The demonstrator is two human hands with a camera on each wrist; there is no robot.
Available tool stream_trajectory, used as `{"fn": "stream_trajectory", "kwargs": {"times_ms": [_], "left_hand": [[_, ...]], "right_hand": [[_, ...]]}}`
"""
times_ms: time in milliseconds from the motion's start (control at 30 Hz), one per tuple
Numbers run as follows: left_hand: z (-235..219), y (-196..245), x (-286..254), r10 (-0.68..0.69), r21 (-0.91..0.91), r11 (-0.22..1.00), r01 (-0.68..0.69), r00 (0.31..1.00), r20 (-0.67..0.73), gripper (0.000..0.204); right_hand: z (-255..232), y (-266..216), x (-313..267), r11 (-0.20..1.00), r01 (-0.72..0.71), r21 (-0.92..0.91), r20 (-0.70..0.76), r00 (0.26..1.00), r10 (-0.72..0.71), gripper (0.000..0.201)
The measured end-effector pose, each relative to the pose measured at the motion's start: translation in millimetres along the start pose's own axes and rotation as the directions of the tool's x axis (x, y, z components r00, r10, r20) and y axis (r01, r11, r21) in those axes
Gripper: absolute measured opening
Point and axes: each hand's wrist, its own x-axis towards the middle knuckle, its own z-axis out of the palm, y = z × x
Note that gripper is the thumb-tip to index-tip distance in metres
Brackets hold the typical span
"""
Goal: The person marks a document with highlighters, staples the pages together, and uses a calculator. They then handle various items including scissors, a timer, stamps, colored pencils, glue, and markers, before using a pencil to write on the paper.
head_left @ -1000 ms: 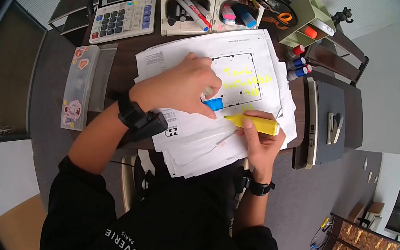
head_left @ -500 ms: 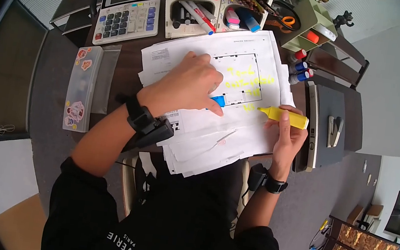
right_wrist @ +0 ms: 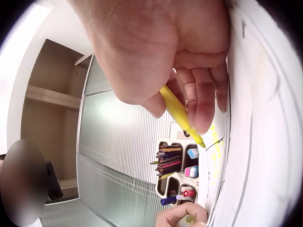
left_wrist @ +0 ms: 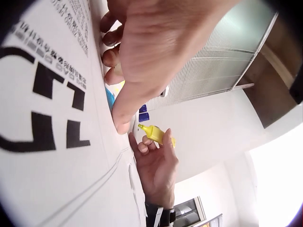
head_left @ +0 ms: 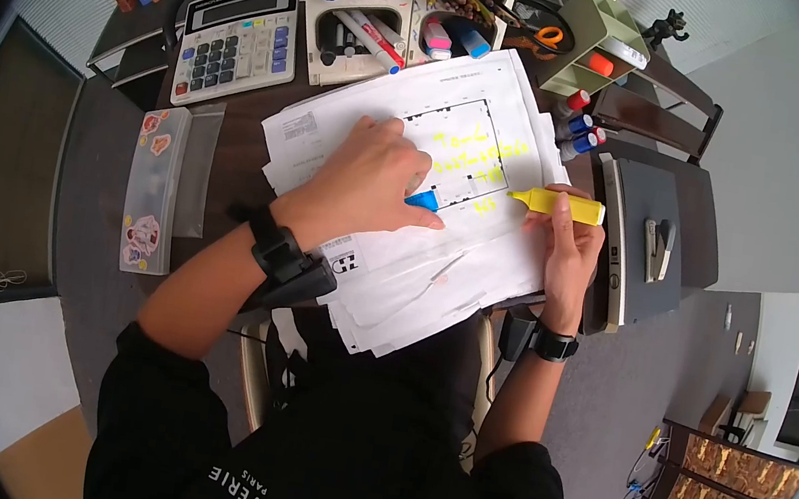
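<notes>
My right hand [head_left: 570,257] pinches an uncapped yellow highlighter [head_left: 567,206], its tip close over the paper by the plan's lower right corner. Yellow handwriting [head_left: 476,164] runs across the printed floor plan. The top printed sheet [head_left: 378,105] lies over a loose stack. My left hand [head_left: 363,179] rests on the sheet, thumb stretched out and fingers curled. Under those fingers, a small pale object [right_wrist: 190,219] shows in the right wrist view; what it is I cannot tell. A blue patch [head_left: 422,199] beside the thumb is partly covered by the hand.
Behind the papers stand a pen organizer [head_left: 361,2] and a large calculator [head_left: 237,41]. To the left lies a stickered plastic case [head_left: 153,192]. Several marker bottles [head_left: 577,127] and a dark laptop [head_left: 644,231] with a stapler [head_left: 659,251] on it are at the right.
My right hand has moved with the highlighter to the right and slightly away from me, farther from the left hand. The left hand stays in place on the sheet; the head view shifts slightly.
</notes>
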Motion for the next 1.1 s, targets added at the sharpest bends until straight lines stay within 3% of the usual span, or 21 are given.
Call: {"fn": "stream_trajectory", "kwargs": {"times_ms": [167, 233, 367, 600, 800, 1000, 1100], "left_hand": [[-1.0, -6.5, -1.1, -0.011, -0.034, 0.999, 0.011, 1.000, 0.012, 0.043], [-5.2, -15.6, -1.4, 0.039, -0.130, 0.991, -0.033, 0.998, 0.042, 0.038], [-9.1, -17.0, -5.3, -0.032, -0.138, 0.990, 0.039, 0.998, 0.056, 0.035], [-7.6, -21.1, -2.2, 0.043, -0.167, 0.985, -0.033, 0.997, 0.057, 0.034], [-9.0, -18.8, -2.4, 0.045, -0.177, 0.983, -0.040, 0.999, 0.029, 0.033], [-10.6, -18.2, -1.6, 0.069, -0.189, 0.980, -0.061, 0.997, 0.034, 0.032], [-10.5, -18.5, -1.5, 0.077, -0.192, 0.979, -0.068, 0.996, 0.039, 0.031]], "right_hand": [[2.1, 1.8, -2.7, 1.000, 0.005, -0.013, 0.003, 1.000, -0.005, 0.026], [3.4, 3.4, -5.7, 0.997, 0.029, -0.068, -0.009, 1.000, -0.030, 0.025], [11.5, -2.2, -14.2, 0.997, 0.039, -0.060, -0.001, 0.999, -0.039, 0.022], [39.3, -14.6, -41.6, 0.995, -0.012, -0.095, 0.096, 0.995, 0.022, 0.020], [60.5, -12.6, -44.9, 0.988, 0.066, -0.136, 0.181, 0.983, -0.040, 0.018], [59.7, -15.6, -47.0, 0.966, 0.072, -0.248, 0.192, 0.981, -0.024, 0.017], [59.2, -8.9, -46.0, 0.974, 0.104, -0.202, 0.158, 0.985, -0.072, 0.016]]}}
